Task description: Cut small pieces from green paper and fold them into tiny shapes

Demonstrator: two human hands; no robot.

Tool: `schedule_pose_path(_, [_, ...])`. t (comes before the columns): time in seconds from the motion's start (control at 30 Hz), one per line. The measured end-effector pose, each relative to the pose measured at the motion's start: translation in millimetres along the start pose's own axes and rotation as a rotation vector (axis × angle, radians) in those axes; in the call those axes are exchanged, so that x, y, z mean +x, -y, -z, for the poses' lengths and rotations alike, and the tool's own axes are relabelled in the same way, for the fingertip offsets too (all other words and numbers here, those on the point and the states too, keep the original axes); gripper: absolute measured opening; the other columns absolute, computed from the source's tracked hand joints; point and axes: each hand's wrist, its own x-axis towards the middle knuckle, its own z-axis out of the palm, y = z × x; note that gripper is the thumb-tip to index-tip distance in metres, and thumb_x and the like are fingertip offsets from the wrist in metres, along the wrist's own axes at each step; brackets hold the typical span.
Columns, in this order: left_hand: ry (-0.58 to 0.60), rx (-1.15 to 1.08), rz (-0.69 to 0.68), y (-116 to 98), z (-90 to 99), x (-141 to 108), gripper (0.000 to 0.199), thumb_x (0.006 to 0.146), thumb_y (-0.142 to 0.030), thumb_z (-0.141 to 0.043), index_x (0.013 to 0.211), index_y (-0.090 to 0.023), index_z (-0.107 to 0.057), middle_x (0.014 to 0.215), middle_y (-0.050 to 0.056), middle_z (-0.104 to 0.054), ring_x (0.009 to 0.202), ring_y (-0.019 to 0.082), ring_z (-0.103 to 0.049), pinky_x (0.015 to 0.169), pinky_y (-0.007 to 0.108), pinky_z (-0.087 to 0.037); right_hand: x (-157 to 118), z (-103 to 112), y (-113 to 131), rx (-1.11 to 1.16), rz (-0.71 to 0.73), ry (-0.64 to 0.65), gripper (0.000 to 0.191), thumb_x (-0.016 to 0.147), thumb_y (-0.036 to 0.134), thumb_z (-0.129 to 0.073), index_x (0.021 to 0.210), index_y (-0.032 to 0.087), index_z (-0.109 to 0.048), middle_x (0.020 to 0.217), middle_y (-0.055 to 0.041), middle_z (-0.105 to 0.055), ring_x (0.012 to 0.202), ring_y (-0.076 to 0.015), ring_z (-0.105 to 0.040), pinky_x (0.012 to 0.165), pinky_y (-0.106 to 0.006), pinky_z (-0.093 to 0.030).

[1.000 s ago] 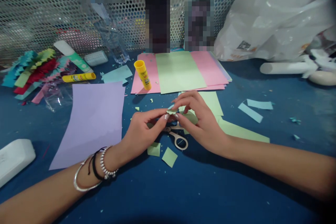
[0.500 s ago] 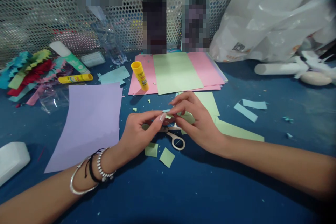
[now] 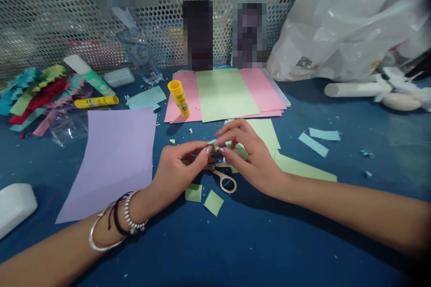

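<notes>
My left hand [image 3: 183,163] pinches a small piece of paper [image 3: 215,148], pale green with a light blue part at its top, between thumb and forefinger. From the other side, the thumb and fingertips of my right hand [image 3: 252,157] close on the same piece. Its exact shape is mostly hidden by my fingers. Just below lie white-handled scissors [image 3: 228,183], their blades partly covered by my hands. Two green paper squares [image 3: 213,202] rest on the table in front of the scissors. Larger green paper offcuts [image 3: 303,168] lie under and beside my right hand.
A purple sheet [image 3: 117,152] lies at left, near a white object [image 3: 16,206]. An upright yellow glue stick [image 3: 179,98] stands by stacked pink and green sheets [image 3: 225,94]. Blue strips [image 3: 314,143] lie at right; a white plastic bag [image 3: 330,31] sits behind. Fringed paper [image 3: 40,94] is far left.
My right thumb has moved in to meet the left thumb at the small paper piece. Both hands otherwise stay in place, and the view has shifted slightly.
</notes>
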Motion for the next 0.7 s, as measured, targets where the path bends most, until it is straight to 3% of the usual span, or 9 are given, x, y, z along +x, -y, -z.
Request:
schedule_pose_path(0.5, [-0.017, 0.154, -0.095, 0.4, -1.8, -1.7, 0.018, 0.084, -0.028, -0.053, 0.091, -0.022, -0.069, 0.071, -0.001, -0.071, 0.058, 0.011, -0.065, 0.057, 0.020, -0.052, 1.5, -0.3, 2.5, -0.035, -0.025, -0.019, 0.012, 0.081, 0.011, -0.050, 0.090, 0.017, -0.055, 0.099, -0.0039, -0.047, 0.100, -0.0122, -0.049, 0.085, -0.025, -0.044])
schedule_pose_path(0.7, [-0.034, 0.182, -0.117, 0.0, -2.1, -1.7, 0.017, 0.084, -0.027, -0.054, 0.090, -0.022, -0.069, 0.067, -0.003, -0.070, 0.056, 0.009, -0.064, 0.052, 0.018, -0.048, 0.9, -1.1, 2.7, -0.026, -0.063, 0.012, 0.011, 0.082, 0.014, -0.049, 0.092, 0.018, -0.053, 0.099, -0.0039, -0.047, 0.099, -0.0134, -0.050, 0.076, -0.025, -0.047])
